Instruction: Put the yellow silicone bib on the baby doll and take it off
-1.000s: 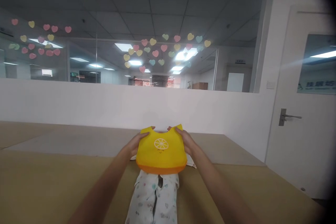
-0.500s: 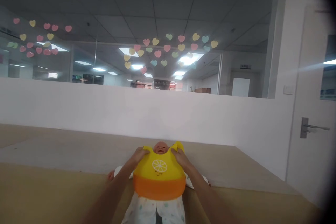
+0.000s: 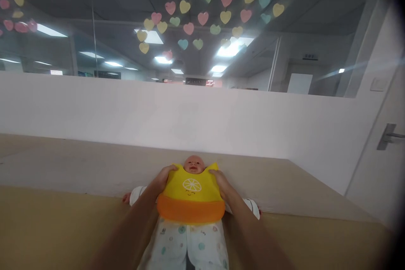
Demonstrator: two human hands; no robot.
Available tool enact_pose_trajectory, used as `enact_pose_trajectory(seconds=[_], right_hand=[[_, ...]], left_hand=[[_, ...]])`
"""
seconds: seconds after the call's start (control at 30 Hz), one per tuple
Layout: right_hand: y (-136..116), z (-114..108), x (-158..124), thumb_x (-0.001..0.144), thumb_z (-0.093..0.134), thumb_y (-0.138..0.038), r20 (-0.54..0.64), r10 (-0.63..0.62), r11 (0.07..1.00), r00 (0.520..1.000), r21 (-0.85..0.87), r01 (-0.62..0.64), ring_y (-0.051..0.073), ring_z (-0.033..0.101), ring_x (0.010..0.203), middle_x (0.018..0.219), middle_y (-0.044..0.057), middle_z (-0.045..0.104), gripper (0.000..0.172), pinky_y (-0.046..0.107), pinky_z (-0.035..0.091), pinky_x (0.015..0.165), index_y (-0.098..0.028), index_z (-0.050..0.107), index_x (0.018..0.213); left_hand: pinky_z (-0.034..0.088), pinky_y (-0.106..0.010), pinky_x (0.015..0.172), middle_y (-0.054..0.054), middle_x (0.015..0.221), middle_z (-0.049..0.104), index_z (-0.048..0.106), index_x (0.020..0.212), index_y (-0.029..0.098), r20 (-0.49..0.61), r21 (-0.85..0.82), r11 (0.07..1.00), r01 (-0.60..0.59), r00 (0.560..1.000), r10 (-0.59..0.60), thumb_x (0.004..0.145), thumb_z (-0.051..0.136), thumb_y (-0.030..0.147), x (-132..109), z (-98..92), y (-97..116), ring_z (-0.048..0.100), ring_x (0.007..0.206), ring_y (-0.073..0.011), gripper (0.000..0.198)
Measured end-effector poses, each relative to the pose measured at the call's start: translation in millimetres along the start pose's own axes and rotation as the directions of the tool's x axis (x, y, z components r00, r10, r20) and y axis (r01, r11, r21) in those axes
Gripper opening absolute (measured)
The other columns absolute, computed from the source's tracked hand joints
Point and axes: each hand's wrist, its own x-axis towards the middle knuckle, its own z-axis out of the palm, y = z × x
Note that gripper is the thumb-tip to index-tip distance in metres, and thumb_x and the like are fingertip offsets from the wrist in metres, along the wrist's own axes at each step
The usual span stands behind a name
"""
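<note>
Bib [image 3: 191, 197] no longer hides doll's head [image 3: 194, 163]; hands [image 3: 164, 176] pinch its two upper corners.

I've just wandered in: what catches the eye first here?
Most striking is the yellow-and-orange bib at lower centre, held near its upper corners by the left hand and right hand over a doll lying face up. Behind, pastel heart shapes dot the window above a white wall.

The bib [image 3: 205, 193] hides the doll's [image 3: 194, 163] chest; the frame's lower edge crops its trousers [image 3: 204, 242].
</note>
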Motion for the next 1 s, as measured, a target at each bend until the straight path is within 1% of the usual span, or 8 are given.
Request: enact_pose_trajectory(seconds=[0.13,0.2,0.27,0.47,0.6,0.73,0.87,1.0], right_hand=[[1.8,-5.4,4.3,0.072,0.057,-0.044,0.112,0.118,0.985,0.987,0.114,-0.131,0.022,0.064,0.069,0.074,0.007,0.068,0.033,0.033,0.050,0.068,-0.015,0.059,0.088],[1.7,-9.7,6.4,0.074,0.056,-0.047,0.143,0.135,0.970,0.980,0.182,-0.161,0.021,0.065,0.074,0.079,0.007,0.069,0.037,0.032,0.050,0.072,-0.015,0.059,0.093],[2.1,-12.9,8.2,0.077,0.054,-0.047,0.125,0.114,0.968,0.986,0.208,-0.139,0.019,0.065,0.075,0.080,0.005,0.069,0.037,0.030,0.050,0.073,-0.016,0.059,0.097],[7.3,-10.0,8.3,0.077,0.052,-0.046,0.099,0.115,0.978,0.988,0.165,-0.131,0.020,0.066,0.077,0.083,0.003,0.070,0.033,0.032,0.051,0.075,-0.021,0.058,0.098],[11.4,-11.7,6.6,0.079,0.053,-0.042,0.086,0.094,0.974,0.992,0.200,-0.109,0.019,0.065,0.083,0.091,0.001,0.070,0.033,0.031,0.050,0.078,-0.023,0.057,0.105],[16.5,-17.8,5.2,0.080,0.053,-0.043,0.118,0.055,0.952,0.991,0.292,-0.088,0.017,0.064,0.091,0.100,0.000,0.069,0.036,0.029,0.049,0.081,-0.024,0.057,0.111],[18.9,-20.0,8.5,0.078,0.056,-0.040,0.098,-0.015,0.944,0.995,0.329,-0.018,0.017,0.064,0.091,0.098,0.000,0.069,0.032,0.028,0.049,0.083,-0.022,0.062,0.104],[9.1,-16.2,13.8,0.069,0.067,-0.034,-0.017,-0.116,0.969,0.993,0.218,0.117,0.017,0.064,0.081,0.087,0.003,0.071,0.028,0.026,0.048,0.077,-0.015,0.067,0.090]], left_hand=[[0.047,-0.031,0.061,-0.004,0.060,0.062,0.060,0.069,0.015,0.110,-0.065,0.998,0.024,0.994,-0.017,0.062,0.057,0.032,9.9,-4.1,-3.5,0.058,0.056,-0.0191,0.019],[0.046,-0.029,0.061,-0.002,0.058,0.060,0.060,0.067,0.015,0.110,-0.084,0.996,0.026,0.994,-0.017,0.063,0.057,0.031,15.3,-8.3,-5.4,0.057,0.055,-0.0168,0.017],[0.045,-0.028,0.062,0.000,0.058,0.061,0.061,0.069,0.015,0.094,-0.100,0.994,0.039,0.995,-0.029,0.065,0.057,0.031,18.8,-11.9,-7.8,0.057,0.056,-0.0158,0.016],[0.047,-0.036,0.077,-0.007,0.081,0.070,0.065,0.094,0.014,0.259,-0.142,0.978,0.154,0.959,-0.114,0.072,0.058,0.032,20.0,-13.2,-16.6,0.065,0.082,-0.0259,0.030],[0.046,-0.036,0.081,-0.008,0.088,0.071,0.065,0.100,0.013,0.252,-0.110,0.988,0.111,0.964,-0.080,0.070,0.062,0.029,20.6,-16.3,-21.4,0.064,0.091,-0.0272,0.034],[0.046,-0.039,0.083,-0.008,0.090,0.071,0.064,0.101,0.015,0.236,-0.124,0.991,0.051,0.972,-0.020,0.066,0.063,0.034,9.3,-16.1,-21.7,0.062,0.096,-0.0296,0.040],[0.046,-0.041,0.081,-0.009,0.088,0.070,0.063,0.099,0.017,0.248,-0.131,0.991,0.028,0.969,0.005,0.066,0.060,0.039,-7.3,-12.6,-22.6,0.062,0.094,-0.0311,0.040],[0.047,-0.042,0.079,-0.009,0.085,0.070,0.062,0.096,0.019,0.234,-0.085,0.996,0.009,0.972,0.011,0.065,0.058,0.047,-13.9,-13.7,-26.9,0.062,0.093,-0.0319,0.042]])
